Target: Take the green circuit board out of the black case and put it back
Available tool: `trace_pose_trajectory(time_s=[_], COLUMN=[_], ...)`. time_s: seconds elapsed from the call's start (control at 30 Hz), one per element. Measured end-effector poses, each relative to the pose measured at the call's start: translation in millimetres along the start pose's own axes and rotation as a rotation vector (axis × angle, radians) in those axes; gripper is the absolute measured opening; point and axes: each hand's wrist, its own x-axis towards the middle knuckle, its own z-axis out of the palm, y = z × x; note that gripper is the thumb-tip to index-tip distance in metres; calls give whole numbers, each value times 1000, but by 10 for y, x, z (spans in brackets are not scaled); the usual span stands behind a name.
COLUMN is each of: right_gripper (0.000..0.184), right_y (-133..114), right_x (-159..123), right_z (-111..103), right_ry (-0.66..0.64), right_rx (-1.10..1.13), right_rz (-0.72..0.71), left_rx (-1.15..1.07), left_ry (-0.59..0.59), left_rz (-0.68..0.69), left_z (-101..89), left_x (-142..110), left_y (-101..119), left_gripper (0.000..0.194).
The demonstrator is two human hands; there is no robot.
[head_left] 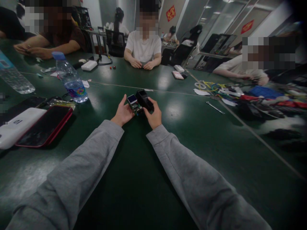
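Plainly, left grip [124, 113] cradling flat green circuit board [136, 108], right grip [154, 113] closed around boxy black case [144, 98].

Green table [134, 179] with bottles [75, 91], wrench [215, 108]

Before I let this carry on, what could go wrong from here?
The exposed green circuit board sits at the left hand with the thumb standing clear, so it might slip. The black case in the right hand is very close to it, so the two could scrape. The blue-capped bottle off to the left might be knocked by a wide sweep.
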Motion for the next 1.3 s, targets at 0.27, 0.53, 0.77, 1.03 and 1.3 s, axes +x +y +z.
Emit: trace_pose_trajectory(time_s=[0.27, 0.53, 0.77, 1.03, 1.3], right_gripper=[57, 61, 59, 53, 49], right_y=[147, 138, 69, -111, -263], right_x=[10, 2, 7, -1, -44], right_z=[37, 38, 19, -21, -7], right_ry=[8, 10, 51, 139, 5], right_rx=[176, 197, 184, 180, 66], right_rz=[144, 201, 202, 118, -121], left_rx=[-40, -64, -2, 16, 9], left_ry=[-8, 17, -36, -66, -20], left_rz=[-40, -35, -23, -13, -25], left_z=[30, 10, -50, -31, -47], left_x=[-21, -6, 43, 29, 38], left_y=[27, 18, 6, -14, -3], left_gripper=[43, 41, 47, 56, 51])
